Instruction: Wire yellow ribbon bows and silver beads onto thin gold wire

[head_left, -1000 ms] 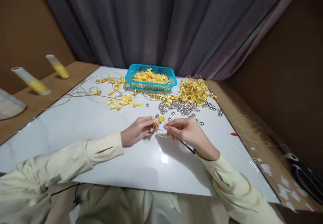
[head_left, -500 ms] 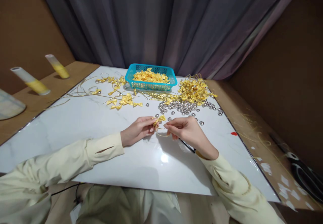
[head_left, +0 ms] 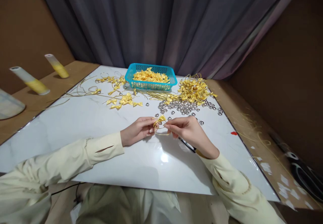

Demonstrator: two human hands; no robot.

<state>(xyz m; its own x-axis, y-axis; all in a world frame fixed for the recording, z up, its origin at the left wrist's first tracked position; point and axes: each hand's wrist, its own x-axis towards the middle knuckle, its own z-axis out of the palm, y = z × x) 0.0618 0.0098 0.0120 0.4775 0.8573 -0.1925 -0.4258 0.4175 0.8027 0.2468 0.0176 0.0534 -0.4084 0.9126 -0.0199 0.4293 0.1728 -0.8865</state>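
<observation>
Between thumb and fingers, my left hand (head_left: 137,130) pinches a yellow ribbon bow (head_left: 160,119) with a small metal piece at it. A thin gold cord (head_left: 162,134) curves in a loop below the bow. The cord's other side is pinched by the fingertips of my right hand (head_left: 185,129). Both hands are above the white tabletop, close together. Part of a dark, slim tool (head_left: 187,145) lies under my right hand, its far end hidden. Loose silver heart-like metal pieces (head_left: 185,106) are spread just beyond the hands.
A blue basket (head_left: 150,86) of yellow bows stands at the back. Right of it is a heap of bows with cords (head_left: 193,89); more bows (head_left: 126,99) lie to the left. Ribbon spools (head_left: 37,86) stand far left. Black-handled scissors (head_left: 304,175) lie at the right edge.
The cord loop under the bow has shifted slightly and hangs a little wider. Both hands hold almost the same place and grip.
</observation>
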